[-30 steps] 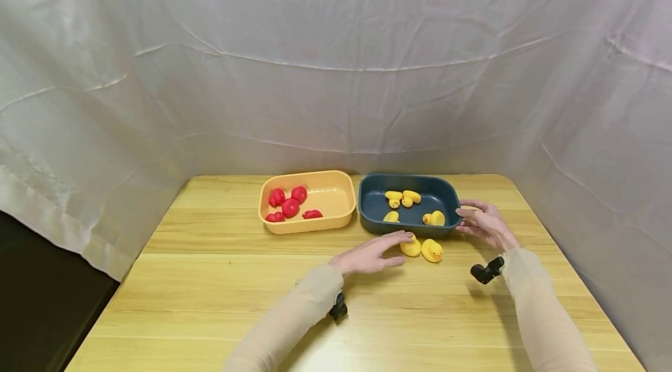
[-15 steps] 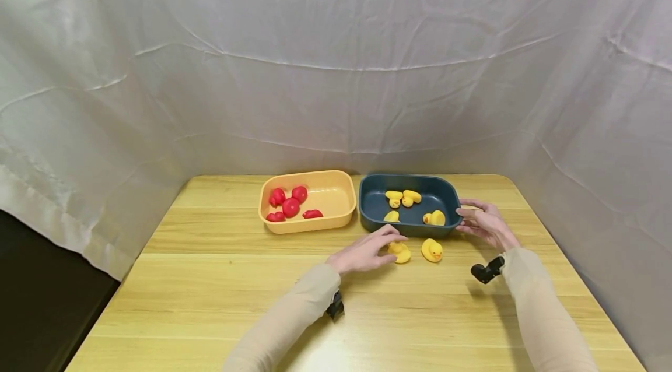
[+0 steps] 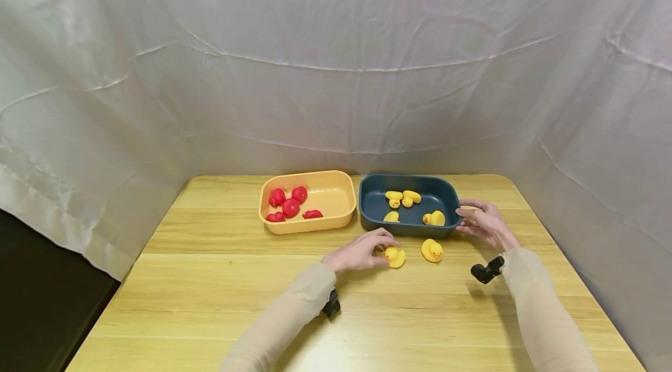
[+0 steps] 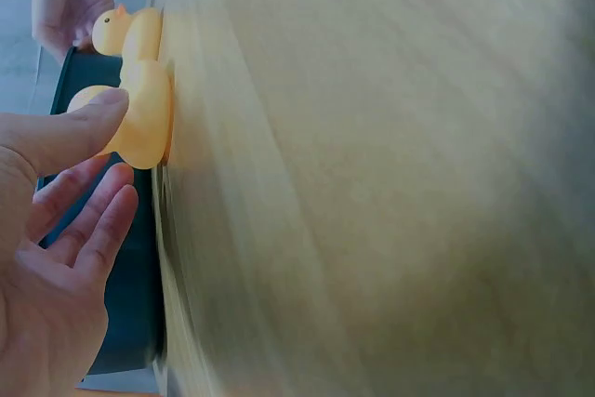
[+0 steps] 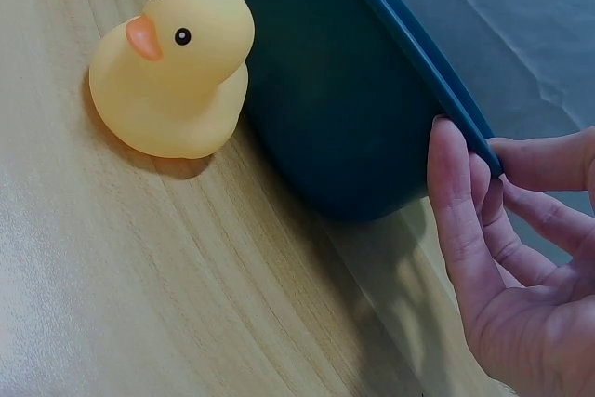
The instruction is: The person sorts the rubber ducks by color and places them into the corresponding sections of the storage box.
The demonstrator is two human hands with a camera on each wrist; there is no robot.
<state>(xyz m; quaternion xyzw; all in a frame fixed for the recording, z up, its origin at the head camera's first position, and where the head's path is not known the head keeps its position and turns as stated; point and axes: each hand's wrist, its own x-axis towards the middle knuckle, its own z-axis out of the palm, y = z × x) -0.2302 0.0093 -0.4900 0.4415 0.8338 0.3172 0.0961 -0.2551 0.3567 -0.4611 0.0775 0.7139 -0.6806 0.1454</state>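
Note:
My left hand [image 3: 357, 252] holds a yellow rubber duck [image 3: 397, 258] on the table, in front of a dark blue bin [image 3: 375, 225]. Seen from the left wrist, the thumb [image 4: 98, 123] lies against the duck's head and the fingers spread beneath. A second rubber duck [image 5: 177, 81] sits to the right of it, close to the bin's front wall. At the bin's right end, my right hand [image 3: 489, 226] pinches the rim between thumb and fingers, as the right wrist view shows. Inside the bin lie several more yellow ducks [image 3: 411, 196].
Left of the blue bin stands an orange-yellow bin [image 3: 336, 221] with several red toys [image 3: 291, 207] in it. Both bins are on a wooden table [image 3: 199, 290] near its back edge. A pale grey curtain [image 3: 336, 98] hangs behind and at both sides.
My left hand has slid the rubber duck left and slightly toward me, away from the second duck. The right hand, the bins and the second duck have kept their places.

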